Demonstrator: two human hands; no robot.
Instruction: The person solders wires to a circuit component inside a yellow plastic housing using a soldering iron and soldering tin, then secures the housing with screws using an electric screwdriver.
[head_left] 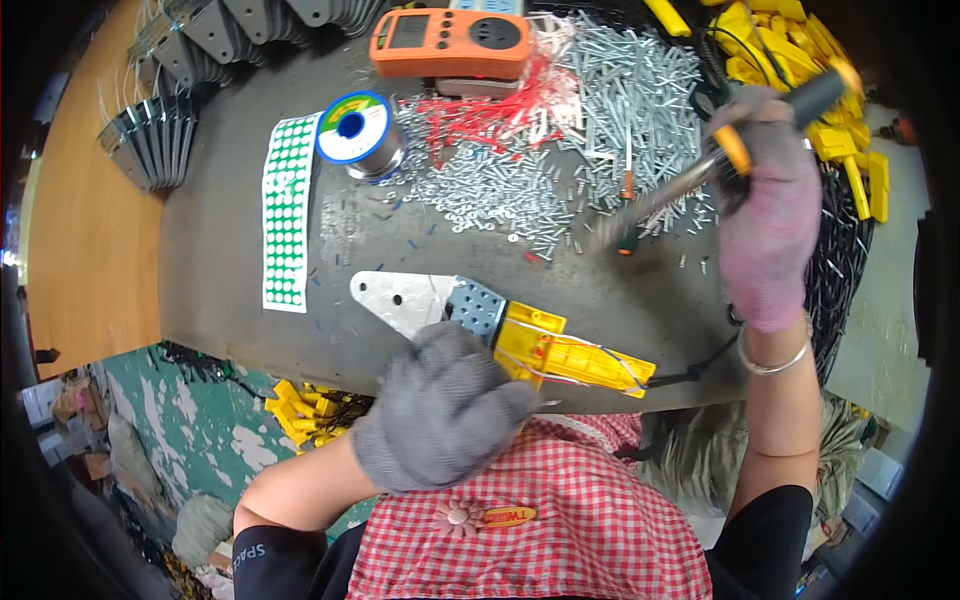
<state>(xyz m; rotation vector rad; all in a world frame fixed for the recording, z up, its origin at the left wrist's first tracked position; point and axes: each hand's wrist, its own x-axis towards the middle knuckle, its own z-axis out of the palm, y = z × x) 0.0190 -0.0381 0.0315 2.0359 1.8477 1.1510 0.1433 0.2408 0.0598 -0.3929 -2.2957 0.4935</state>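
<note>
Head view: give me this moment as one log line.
Left hand: over metal plate and yellow casing | Right hand: gripping blurred tool | Bench: spool, orange meter, loose screws

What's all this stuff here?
Table: one, grey, centre
Meter: one, orange, far side
Spool: one, blue-rimmed, left of screws
Sticker sheet: one, white-green, left
Screws: many, silver, upper centre
Bits: many, red, beside screws
Brackets: many, grey, upper left
Parts: many, yellow, upper right, lower left
Housing: one, yellow, near edge
Plate: one, silver, left of housing
Tool: one, black-yellow, blurred, right
Apron: one, red-white checked, bottom
Left hand: one, grey glove, by plate
Right hand: one, pink glove, on tool
</note>
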